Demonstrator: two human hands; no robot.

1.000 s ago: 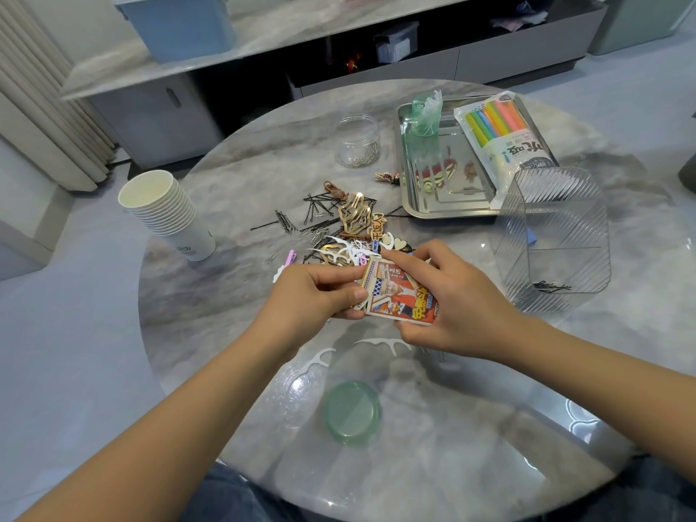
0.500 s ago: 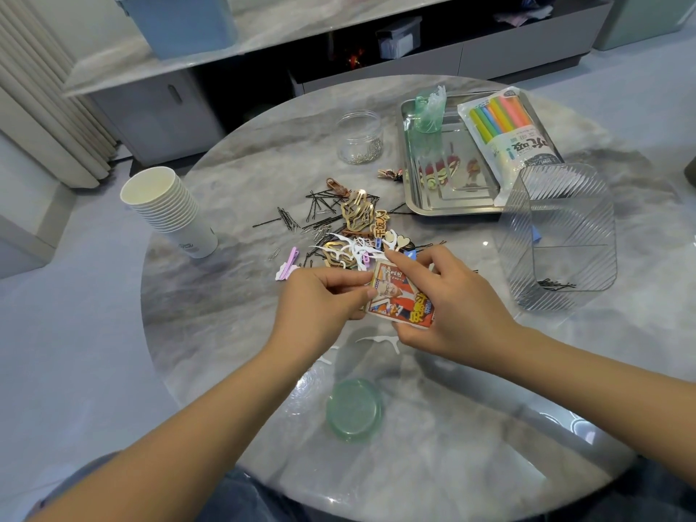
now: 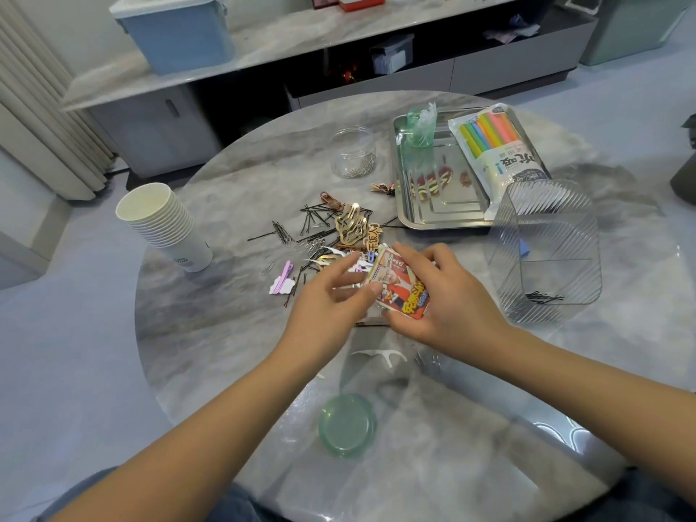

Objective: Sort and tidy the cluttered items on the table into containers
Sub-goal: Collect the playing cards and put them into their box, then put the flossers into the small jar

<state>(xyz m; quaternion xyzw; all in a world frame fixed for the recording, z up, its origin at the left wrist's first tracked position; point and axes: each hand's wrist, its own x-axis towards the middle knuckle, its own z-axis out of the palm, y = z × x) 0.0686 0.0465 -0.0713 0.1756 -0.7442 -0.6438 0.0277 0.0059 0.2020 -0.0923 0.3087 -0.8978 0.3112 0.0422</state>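
A card stack (image 3: 399, 286) is gripped by the right hand (image 3: 440, 295); the left hand (image 3: 327, 307), at 9 o'clock, is held with fingers spread.

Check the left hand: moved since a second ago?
Yes. The left hand has let go of the card stack. Its fingers have opened and spread toward the hairpin pile. The right hand grips the cards.

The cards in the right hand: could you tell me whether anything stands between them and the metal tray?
The right hand holds the cards above the table, so nothing blocks a lifted path. Low on the direct line lie only flat gold clips and hairpins. The metal tray is partly filled by a straw packet; its near half is free.
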